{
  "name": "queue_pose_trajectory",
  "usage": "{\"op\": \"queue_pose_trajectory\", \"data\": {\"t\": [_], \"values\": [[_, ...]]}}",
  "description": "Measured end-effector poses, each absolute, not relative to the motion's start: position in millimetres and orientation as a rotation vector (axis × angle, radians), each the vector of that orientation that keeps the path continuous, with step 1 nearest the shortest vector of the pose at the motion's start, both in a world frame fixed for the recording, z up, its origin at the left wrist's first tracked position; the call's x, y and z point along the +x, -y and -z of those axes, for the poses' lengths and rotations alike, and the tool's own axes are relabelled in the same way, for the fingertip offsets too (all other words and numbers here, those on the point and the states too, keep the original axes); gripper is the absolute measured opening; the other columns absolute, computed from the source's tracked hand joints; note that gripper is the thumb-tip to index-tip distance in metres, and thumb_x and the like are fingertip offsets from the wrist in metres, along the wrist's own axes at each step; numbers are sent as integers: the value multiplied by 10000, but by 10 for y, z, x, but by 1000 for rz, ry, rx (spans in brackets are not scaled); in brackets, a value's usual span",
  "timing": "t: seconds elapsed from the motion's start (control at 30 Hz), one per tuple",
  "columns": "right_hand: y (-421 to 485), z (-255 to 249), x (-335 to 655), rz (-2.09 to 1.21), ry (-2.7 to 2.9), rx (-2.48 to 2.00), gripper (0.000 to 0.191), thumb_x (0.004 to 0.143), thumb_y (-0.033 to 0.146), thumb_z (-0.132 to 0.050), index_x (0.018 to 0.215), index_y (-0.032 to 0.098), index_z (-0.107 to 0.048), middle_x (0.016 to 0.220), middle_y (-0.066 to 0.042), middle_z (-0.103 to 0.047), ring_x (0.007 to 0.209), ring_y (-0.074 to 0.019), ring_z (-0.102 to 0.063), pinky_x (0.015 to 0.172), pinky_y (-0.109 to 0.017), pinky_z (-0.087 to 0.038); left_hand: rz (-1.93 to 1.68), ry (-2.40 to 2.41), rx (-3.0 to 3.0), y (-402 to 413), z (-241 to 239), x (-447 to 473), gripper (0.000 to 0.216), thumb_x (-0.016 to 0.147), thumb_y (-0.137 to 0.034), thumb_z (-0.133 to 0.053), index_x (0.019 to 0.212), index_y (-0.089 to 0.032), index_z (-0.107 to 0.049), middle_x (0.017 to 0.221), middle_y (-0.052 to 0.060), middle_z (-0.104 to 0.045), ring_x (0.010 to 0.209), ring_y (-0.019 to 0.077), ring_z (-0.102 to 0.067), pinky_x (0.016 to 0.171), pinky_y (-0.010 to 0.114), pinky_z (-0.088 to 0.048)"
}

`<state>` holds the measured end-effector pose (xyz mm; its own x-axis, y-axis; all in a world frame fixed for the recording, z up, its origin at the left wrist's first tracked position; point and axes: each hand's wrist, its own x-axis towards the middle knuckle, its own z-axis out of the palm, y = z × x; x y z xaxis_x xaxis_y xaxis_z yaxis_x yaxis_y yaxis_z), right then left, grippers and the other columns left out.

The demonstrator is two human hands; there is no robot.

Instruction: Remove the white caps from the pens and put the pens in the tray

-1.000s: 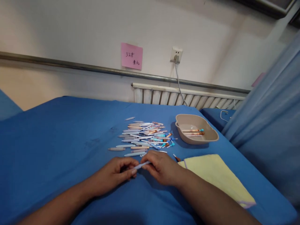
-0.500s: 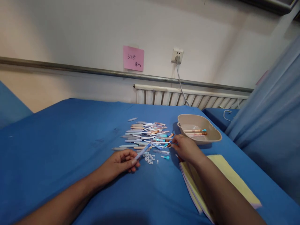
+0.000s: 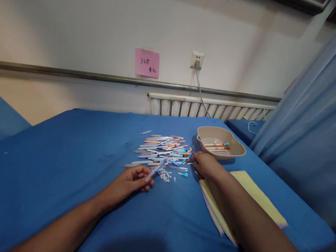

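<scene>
Centrally, my left grip [image 3: 138, 178] pinches a blue pen barrel [image 3: 158, 167] between thumb and fingers, its far end slanting right. My right grip [image 3: 207, 164] reaches the right edge of the pen-part pile [image 3: 162, 154]; whether its fingertips close on anything, I cannot tell. Between both lie small white pieces [image 3: 165, 176] and a turquoise-capped part [image 3: 184, 174]. Far right on the blue-covered worktop [image 3: 78, 157], a beige basin [image 3: 220, 134] holds several pens; a yellow cloth [image 3: 257, 196] lies near right, beneath my forearm.
</scene>
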<state>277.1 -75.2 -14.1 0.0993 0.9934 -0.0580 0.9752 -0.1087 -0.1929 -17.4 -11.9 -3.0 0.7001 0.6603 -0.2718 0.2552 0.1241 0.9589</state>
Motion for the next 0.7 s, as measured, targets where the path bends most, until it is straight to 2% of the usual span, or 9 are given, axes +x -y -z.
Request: {"op": "queue_pose_trajectory", "data": {"t": [0.13,0.3,0.43,0.7], "values": [[772,103,2720,-287,2000,-2186,105,795,190,-574,894,169,-600,907,-78,-658,806,-188,-598,669,-247,-372,-367,-829,1471,115,49,-174,305,718,-418,-685,843,-162,-578,791,26,-674,629,112,-578,604,242,-456],[867,-7,2503,-408,1899,-1638,81,857,204,-503,918,188,-553,701,4,-593,629,-132,-532,588,-226,-365,-402,-856,1492,150,47,-164,320,701,-418,-693,851,-155,-590,749,19,-658,589,97,-541,597,244,-447],[937,-60,2323,-438,1829,-1376,91,865,227,-511,932,198,-566,697,14,-554,642,-121,-515,612,-221,-386,-413,-844,1493,172,41,-163,307,696,-403,-693,855,-157,-600,731,7,-650,586,96,-531,589,240,-432],[952,-65,2256,-343,1871,-1304,93,873,231,-526,931,200,-591,749,-5,-581,704,-128,-543,665,-230,-401,-399,-852,1507,186,19,-161,311,708,-415,-674,873,-161,-601,733,-1,-649,599,100,-531,589,239,-426]]}}
